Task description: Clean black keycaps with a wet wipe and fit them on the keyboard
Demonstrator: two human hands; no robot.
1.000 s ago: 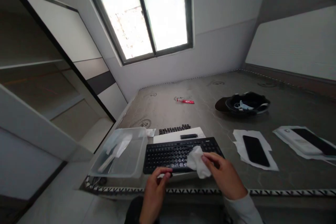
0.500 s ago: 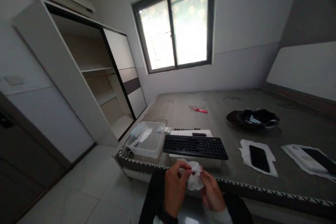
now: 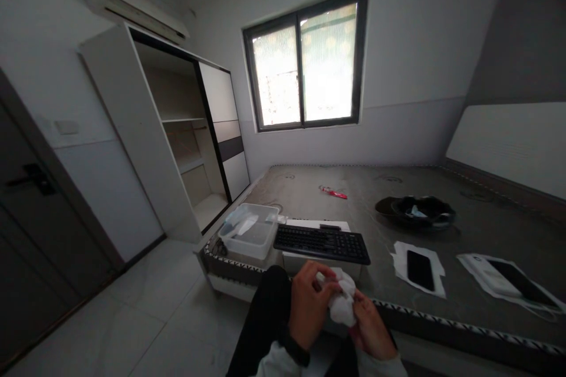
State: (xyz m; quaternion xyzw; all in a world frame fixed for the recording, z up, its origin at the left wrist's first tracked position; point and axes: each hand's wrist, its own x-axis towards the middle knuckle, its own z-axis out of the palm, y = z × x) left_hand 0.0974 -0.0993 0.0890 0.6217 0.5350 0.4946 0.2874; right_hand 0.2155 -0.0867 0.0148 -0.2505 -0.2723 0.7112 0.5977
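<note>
Both hands, left hand (image 3: 307, 306) and right hand (image 3: 370, 330), clutch crumpled white tissue (image 3: 342, 303) over lap; black plastic keyboard (image 3: 322, 243) untouched now, wiping looks paused.

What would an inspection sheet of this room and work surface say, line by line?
Surface: grey mattress-like platform with patterned edging.
Job's things: crumpled white wipe, held between both hands, in front of the platform.
Clutter: black keyboard on a white box; clear plastic tub; black phone on white paper; black cap; red packet.
Hands: left hand and right hand both grip the wipe.
Cables: thin white lead, far right edge.
Surroundings: window, open wardrobe, wall air conditioner, tiled floor.
</note>
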